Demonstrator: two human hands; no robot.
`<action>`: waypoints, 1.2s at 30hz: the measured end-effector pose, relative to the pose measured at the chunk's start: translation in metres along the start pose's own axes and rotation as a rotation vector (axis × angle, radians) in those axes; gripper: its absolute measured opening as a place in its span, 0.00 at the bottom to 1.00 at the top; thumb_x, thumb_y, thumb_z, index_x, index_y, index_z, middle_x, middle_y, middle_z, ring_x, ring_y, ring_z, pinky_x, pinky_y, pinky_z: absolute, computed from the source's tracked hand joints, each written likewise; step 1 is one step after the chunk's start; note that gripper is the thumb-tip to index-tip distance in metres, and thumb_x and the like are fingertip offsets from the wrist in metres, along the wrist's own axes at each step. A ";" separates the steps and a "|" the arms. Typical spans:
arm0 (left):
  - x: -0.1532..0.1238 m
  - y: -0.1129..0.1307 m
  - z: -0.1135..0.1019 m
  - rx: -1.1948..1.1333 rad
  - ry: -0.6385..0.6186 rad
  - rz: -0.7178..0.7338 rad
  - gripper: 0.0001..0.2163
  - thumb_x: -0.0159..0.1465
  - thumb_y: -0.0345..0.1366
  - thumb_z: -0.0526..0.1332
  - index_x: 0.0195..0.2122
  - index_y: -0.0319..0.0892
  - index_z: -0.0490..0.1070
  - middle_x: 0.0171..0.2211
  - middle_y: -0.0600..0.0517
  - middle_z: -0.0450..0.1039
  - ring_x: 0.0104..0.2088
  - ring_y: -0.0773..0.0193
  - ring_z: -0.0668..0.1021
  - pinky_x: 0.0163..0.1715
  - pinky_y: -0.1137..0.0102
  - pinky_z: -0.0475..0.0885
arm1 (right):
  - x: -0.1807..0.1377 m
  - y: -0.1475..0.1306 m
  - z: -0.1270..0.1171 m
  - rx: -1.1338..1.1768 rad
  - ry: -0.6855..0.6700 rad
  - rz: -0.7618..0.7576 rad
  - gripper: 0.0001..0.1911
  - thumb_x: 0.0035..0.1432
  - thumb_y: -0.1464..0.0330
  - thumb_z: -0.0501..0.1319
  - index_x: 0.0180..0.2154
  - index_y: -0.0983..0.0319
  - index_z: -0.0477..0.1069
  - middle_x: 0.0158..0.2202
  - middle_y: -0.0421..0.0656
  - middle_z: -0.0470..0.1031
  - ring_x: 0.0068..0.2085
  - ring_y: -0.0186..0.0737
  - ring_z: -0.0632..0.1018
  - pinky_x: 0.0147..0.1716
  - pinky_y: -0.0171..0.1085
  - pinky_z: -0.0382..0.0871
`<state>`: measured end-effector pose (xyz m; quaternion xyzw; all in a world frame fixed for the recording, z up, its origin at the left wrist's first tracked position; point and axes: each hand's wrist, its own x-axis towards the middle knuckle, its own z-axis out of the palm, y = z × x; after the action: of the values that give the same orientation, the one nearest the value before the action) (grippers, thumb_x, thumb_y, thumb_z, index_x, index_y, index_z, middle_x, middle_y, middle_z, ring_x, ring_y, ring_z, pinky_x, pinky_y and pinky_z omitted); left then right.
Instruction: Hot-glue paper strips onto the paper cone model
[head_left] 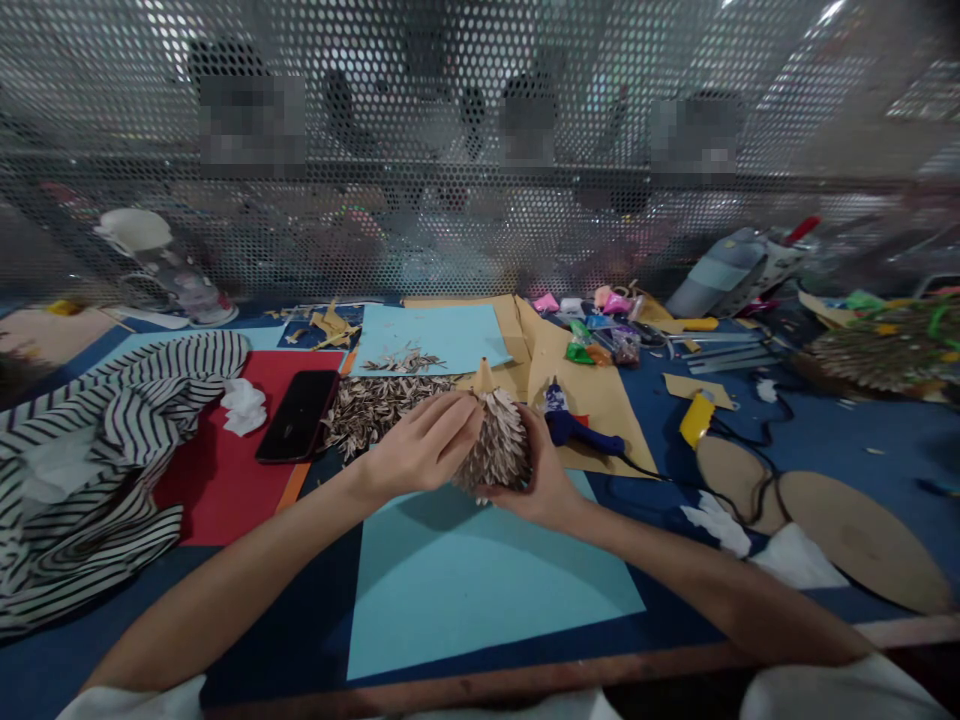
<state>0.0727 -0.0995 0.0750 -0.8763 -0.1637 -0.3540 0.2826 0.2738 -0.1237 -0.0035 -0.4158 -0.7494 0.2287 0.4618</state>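
Note:
A hedgehog-like figure (496, 440), covered in overlapping grey-brown seed shells with a pointed tan cone on top, is held over a light blue sheet (480, 600). My right hand (549, 482) wraps round its right side and underside. On the other side, my left hand (429, 445) has its fingers pinched together against the shells near the cone; whatever is between the fingertips is hidden. A heap of loose seed shells (367, 408) lies just beyond my left hand. Close to my right hand rests a blue glue gun (577, 430) with a black cord.
A black phone (298, 415) lies on red paper (217, 475) beside a striped cloth (142, 420). Small coloured packets (600, 330) and a bottle (716, 272) stand far right. Cardboard discs (862, 535) lie right. A perforated metal screen (420, 220) rises behind.

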 end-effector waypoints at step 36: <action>-0.001 0.001 0.000 -0.036 -0.016 -0.024 0.12 0.63 0.24 0.56 0.47 0.34 0.68 0.39 0.41 0.74 0.46 0.54 0.76 0.45 0.61 0.77 | -0.002 0.004 0.002 0.013 0.016 -0.019 0.51 0.39 0.58 0.71 0.60 0.56 0.47 0.57 0.52 0.56 0.58 0.60 0.61 0.56 0.58 0.58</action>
<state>0.0727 -0.1003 0.0744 -0.8820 -0.1703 -0.3533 0.2613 0.2736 -0.1232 -0.0080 -0.4073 -0.7481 0.2258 0.4728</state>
